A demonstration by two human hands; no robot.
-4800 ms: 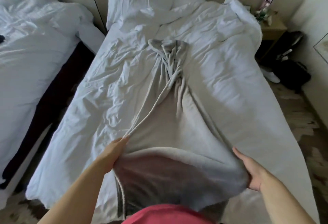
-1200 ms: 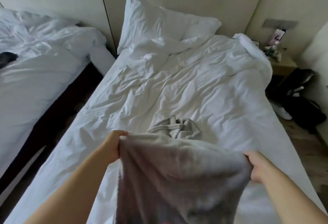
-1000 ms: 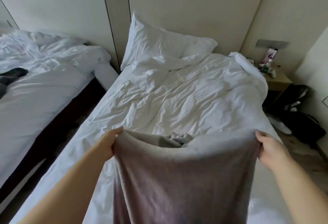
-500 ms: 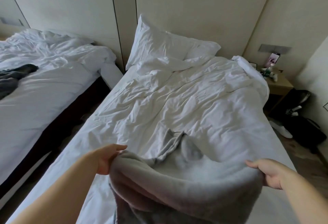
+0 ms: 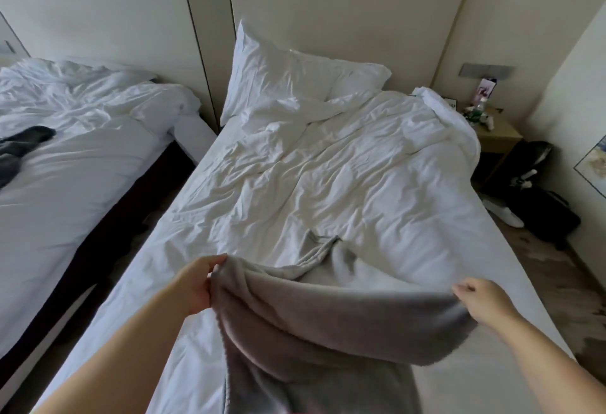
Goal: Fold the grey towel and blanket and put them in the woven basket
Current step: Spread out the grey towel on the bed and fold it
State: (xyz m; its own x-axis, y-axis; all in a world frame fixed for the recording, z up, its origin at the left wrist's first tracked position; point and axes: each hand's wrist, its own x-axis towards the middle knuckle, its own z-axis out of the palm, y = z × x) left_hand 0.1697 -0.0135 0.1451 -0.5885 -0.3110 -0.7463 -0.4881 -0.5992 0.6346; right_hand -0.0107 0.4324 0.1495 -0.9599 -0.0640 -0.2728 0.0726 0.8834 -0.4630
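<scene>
the left hand (image 5: 196, 285) grips one upper corner of the grey blanket (image 5: 328, 325), the right hand (image 5: 483, 298) the other, fingers curled round its edge, above the bed (image 5: 360, 184).

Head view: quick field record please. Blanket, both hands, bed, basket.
grey blanket: near edge lifted, far end bunched on the bed
left hand: grips the near left corner
right hand: grips the near right corner
fold: not yet made
woven basket: not in view
other bed: dark clothing lies on it
</scene>
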